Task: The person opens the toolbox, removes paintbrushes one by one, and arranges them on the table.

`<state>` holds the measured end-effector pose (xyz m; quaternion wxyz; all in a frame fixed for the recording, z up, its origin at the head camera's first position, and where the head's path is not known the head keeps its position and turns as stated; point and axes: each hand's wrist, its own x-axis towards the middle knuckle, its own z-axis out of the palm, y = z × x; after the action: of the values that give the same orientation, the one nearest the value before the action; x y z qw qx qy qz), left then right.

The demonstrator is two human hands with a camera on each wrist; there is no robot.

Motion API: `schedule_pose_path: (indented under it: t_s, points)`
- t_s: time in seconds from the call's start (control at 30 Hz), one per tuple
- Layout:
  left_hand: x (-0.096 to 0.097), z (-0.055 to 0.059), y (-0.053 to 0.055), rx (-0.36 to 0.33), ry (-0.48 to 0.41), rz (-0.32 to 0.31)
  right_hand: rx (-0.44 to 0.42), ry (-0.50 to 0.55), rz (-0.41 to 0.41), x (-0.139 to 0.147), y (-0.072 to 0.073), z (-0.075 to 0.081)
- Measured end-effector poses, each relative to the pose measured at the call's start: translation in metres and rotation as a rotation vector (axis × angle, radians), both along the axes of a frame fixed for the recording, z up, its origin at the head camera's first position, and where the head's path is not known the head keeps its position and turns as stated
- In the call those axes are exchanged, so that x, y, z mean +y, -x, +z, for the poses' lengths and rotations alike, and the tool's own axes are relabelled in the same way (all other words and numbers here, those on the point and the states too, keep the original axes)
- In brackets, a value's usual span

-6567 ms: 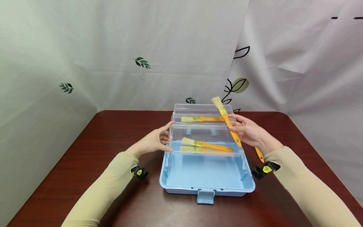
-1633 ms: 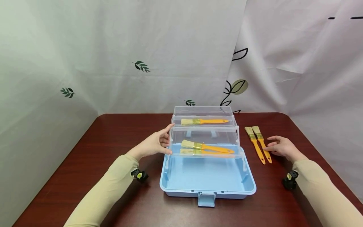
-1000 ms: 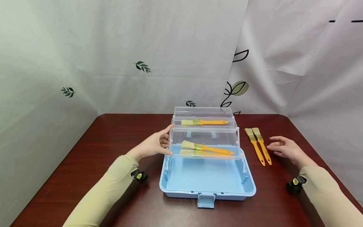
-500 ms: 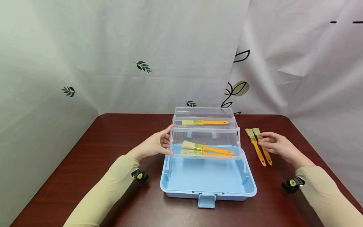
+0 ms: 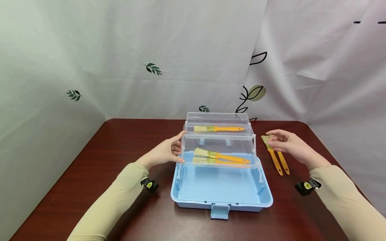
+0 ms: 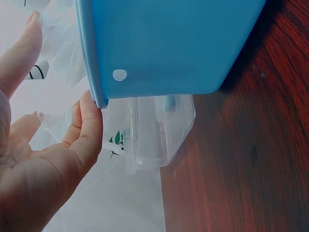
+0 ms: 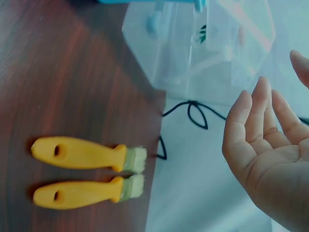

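Observation:
A light blue toolbox stands unfolded, with clear tiered trays raised over it. My left hand holds the left side of the lower clear tray, thumb at its front corner and index finger toward the upper tray. Two yellow-handled paintbrushes lie in the lower tray, and another paintbrush lies in the upper one. Right of the box, two more paintbrushes lie side by side on the table. Over their bristle ends hovers my right hand, fingers loosely bent, holding nothing.
The dark red-brown table extends on both sides of the toolbox. A pale curtain with leaf prints hangs behind it. At the box's front, the blue latch hangs folded down.
The paintbrush my right hand held earlier is out of it, and two now lie on the table. Lately this hand moved up and left over their bristles. The left hand stayed put.

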<state>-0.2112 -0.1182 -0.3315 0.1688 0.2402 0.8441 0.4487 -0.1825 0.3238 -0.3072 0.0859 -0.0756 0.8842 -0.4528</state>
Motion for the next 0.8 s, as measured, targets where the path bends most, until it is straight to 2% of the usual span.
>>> schedule_pose_path:
  t_s: [0.33,0.57,0.8]
  points:
    - [0.001,0.001,0.0,0.003,0.001,0.001,0.01,0.012,0.055,-0.03,0.01,0.019]
    - [0.001,0.001,0.0,-0.003,0.008,0.006,0.023,-0.02,0.113,-0.049,0.019,0.032]
    - [0.001,0.001,0.0,-0.003,0.003,0.01,0.034,-0.064,0.148,-0.062,0.028,0.039]
